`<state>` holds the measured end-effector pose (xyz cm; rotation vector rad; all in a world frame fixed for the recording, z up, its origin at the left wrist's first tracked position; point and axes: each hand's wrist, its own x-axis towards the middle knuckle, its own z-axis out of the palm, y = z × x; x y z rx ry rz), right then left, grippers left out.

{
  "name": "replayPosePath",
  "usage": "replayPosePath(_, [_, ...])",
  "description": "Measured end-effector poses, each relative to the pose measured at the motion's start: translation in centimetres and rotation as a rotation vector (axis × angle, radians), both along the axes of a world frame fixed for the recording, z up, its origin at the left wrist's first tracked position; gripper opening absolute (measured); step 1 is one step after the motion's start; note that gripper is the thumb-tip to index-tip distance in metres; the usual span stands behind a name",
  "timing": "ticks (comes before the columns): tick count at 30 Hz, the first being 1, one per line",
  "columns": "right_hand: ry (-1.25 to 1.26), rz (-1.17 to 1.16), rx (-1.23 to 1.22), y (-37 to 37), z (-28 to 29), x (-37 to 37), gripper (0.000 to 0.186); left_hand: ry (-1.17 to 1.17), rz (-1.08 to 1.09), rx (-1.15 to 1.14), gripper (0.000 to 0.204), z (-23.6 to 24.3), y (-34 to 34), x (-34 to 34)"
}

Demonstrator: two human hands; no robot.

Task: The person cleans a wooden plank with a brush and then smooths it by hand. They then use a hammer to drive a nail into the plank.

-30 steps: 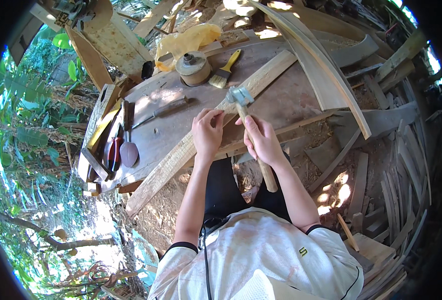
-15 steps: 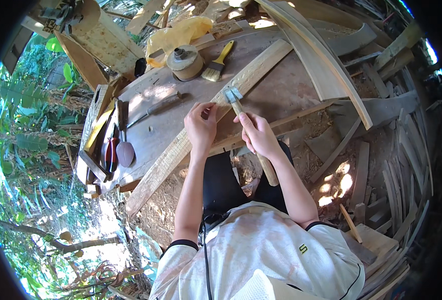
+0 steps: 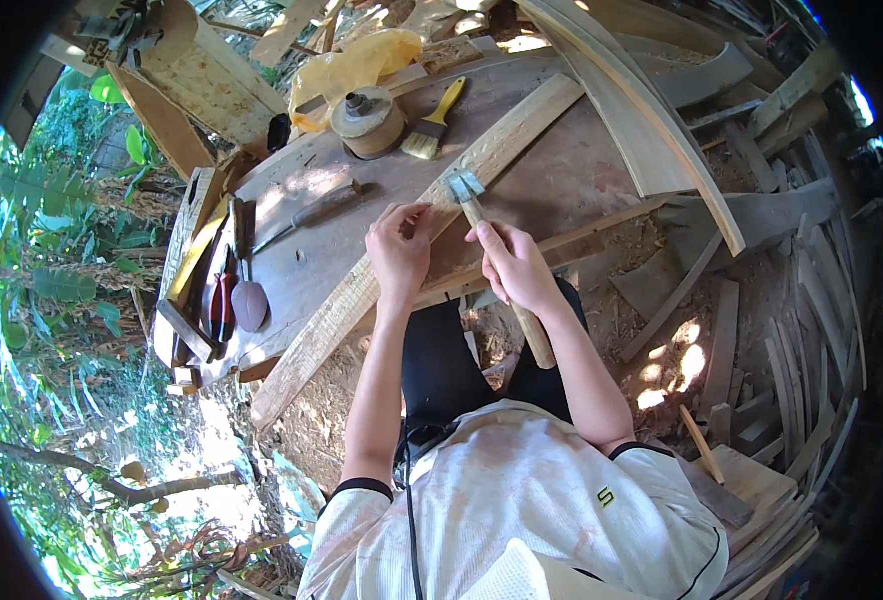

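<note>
A long wooden board (image 3: 317,335) lies diagonally across the worktable, its near left end jutting past the table edge. My right hand (image 3: 518,268) is wrapped round the wooden handle of a hammer (image 3: 475,212). The hammer's metal head rests over or just above the board's middle. Beside it, my left hand (image 3: 399,250) is on the board with thumb and fingertips pinched together. Whatever is between those fingers is too small or hidden to make out.
On the worktable (image 3: 582,150) are a yellow-handled paintbrush (image 3: 432,125), a round tin (image 3: 369,125), a chisel-like tool (image 3: 307,215), red-handled pliers (image 3: 224,308) and a yellow plastic bag (image 3: 357,68). Long curved planks (image 3: 652,120) overhang the right side. Wood offcuts (image 3: 792,330) are piled at far right.
Almost nothing differs. My left hand and forearm have shifted very slightly left; the hammer and the board stay in nearly the same place.
</note>
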<state>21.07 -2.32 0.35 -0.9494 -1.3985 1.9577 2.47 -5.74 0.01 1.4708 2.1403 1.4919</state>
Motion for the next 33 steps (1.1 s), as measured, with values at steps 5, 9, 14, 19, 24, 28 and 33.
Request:
replayPosePath(5, [-0.014, -0.008, 0.014, -0.1, 0.1, 0.0, 0.043, 0.016, -0.005, 0.006, 0.010, 0.1, 0.0, 0.1])
replayPosePath(9, [-0.016, -0.009, 0.012, -0.2, 0.2, 0.0, 0.043, 0.026, -0.004, 0.017, 0.010, 0.2, 0.0, 0.2])
replayPosePath(14, [0.004, 0.002, 0.015, -0.4, 1.3, -0.1, 0.042, 0.056, -0.003, 0.028, 0.009, -0.2, -0.1, 0.3])
replayPosePath(19, [0.124, 0.039, 0.071, -2.1, 4.1, -0.3, 0.042, 0.134, -0.001, 0.043, 0.009, -0.7, -0.2, 0.1])
replayPosePath(24, [0.016, 0.078, 0.027, -1.5, 3.0, -0.6, 0.041, 0.152, -0.010, -0.012, 0.009, -0.4, -0.2, 0.4])
replayPosePath(28, [0.068, 0.045, 0.056, -2.4, 4.2, -0.9, 0.040, 0.131, -0.014, 0.015, 0.009, -0.4, -0.4, 0.2])
replayPosePath(33, [0.004, 0.049, 0.034, -1.9, 4.2, -0.8, 0.041, 0.142, -0.014, 0.006, 0.008, -0.1, -0.5, 0.3])
